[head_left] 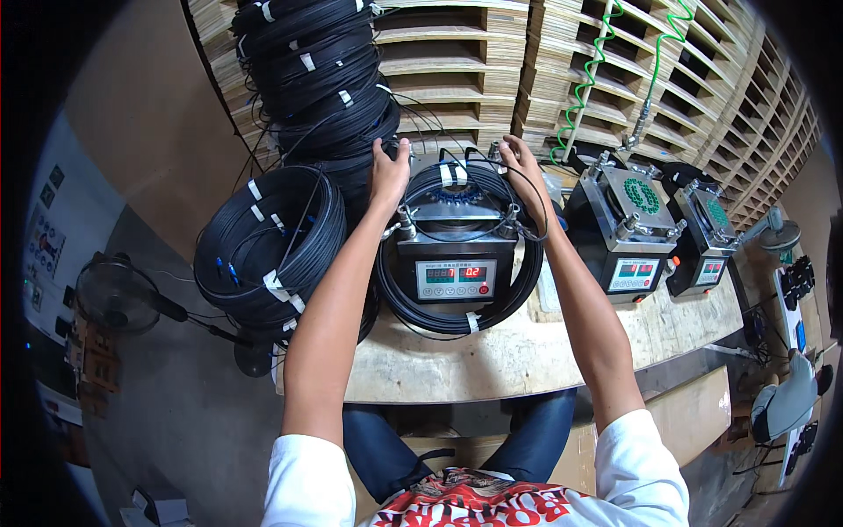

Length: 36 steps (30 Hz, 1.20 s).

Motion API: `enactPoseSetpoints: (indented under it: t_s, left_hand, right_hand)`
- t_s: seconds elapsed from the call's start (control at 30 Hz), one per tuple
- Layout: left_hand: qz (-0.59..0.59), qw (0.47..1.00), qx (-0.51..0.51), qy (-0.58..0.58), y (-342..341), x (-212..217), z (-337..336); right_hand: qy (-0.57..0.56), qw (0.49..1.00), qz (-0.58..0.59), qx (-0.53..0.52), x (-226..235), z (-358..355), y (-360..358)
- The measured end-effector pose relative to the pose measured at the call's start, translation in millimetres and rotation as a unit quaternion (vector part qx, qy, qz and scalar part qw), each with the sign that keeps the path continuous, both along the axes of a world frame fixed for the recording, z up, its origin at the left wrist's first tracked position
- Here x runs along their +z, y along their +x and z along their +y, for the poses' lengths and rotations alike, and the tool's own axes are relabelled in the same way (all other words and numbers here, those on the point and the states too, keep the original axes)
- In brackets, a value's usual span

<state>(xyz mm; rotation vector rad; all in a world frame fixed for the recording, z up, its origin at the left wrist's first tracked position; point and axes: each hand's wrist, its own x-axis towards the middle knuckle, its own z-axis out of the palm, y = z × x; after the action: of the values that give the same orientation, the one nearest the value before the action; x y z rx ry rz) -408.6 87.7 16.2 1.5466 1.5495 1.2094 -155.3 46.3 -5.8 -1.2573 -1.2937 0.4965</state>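
A black tabletop machine [457, 241] with a metal top and a lit digit display stands before me. A coil of black cable [527, 281] rings it, bound with white tape. Blue connectors [457, 198] sit in a row round its top plate. My left hand [390, 176] is at the far left corner post, thumb and fingers apart. My right hand [525, 174] is at the far right corner post [494, 152], its fingers spread and bent beside it. Whether either hand presses its post, I cannot tell. Neither visibly holds anything.
Cable coils form a tall stack [316, 88] behind left; a wide coil [272, 246] lies nearer. Two similar machines [623, 220] stand right on the wooden table [421, 369]. Green spiral hoses [584, 79] hang before stacked pallets [439, 61]. A fan [123, 294] stands left; another person [786, 400] sits far right.
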Motion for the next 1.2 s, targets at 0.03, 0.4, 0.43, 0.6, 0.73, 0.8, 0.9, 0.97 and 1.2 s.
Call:
enactPoseSetpoints:
  t_s: [0.03,0.4,0.43,0.6,0.73,0.8,0.9,0.97,1.2]
  left_hand:
    - [-0.001,1.0,-0.001,0.001,1,0,-1]
    - [-0.03,0.997,-0.035,0.061,0,-9,4]
    - [-0.025,0.998,-0.026,0.044,1,-10,3]
    - [-0.022,0.999,-0.024,0.004,0,-1,-1]
    - [0.031,0.998,-0.007,0.048,-8,-19,17]
    - [0.036,0.997,-0.003,0.069,-4,-19,18]
    - [-0.039,0.997,-0.044,0.056,1,-20,13]
    - [-0.034,0.997,-0.046,0.042,-1,-18,12]
    - [-0.019,0.999,-0.028,0.032,1,-15,15]
  right_hand:
    - [0.001,1.0,-0.001,-0.001,1,-2,0]
    - [-0.062,0.997,-0.033,-0.034,4,-8,-3]
    - [-0.058,0.998,-0.028,-0.025,3,-6,-1]
    - [-0.024,0.999,-0.026,-0.013,4,-6,-2]
    - [-0.054,0.999,-0.003,0.008,9,-10,-9]
    - [-0.051,0.999,-0.005,-0.016,5,-9,-2]
    - [-0.046,0.999,-0.013,-0.024,2,-7,1]
    - [-0.039,0.999,-0.025,-0.028,3,-10,-3]
    - [-0.089,0.996,-0.026,0.003,12,-11,-1]
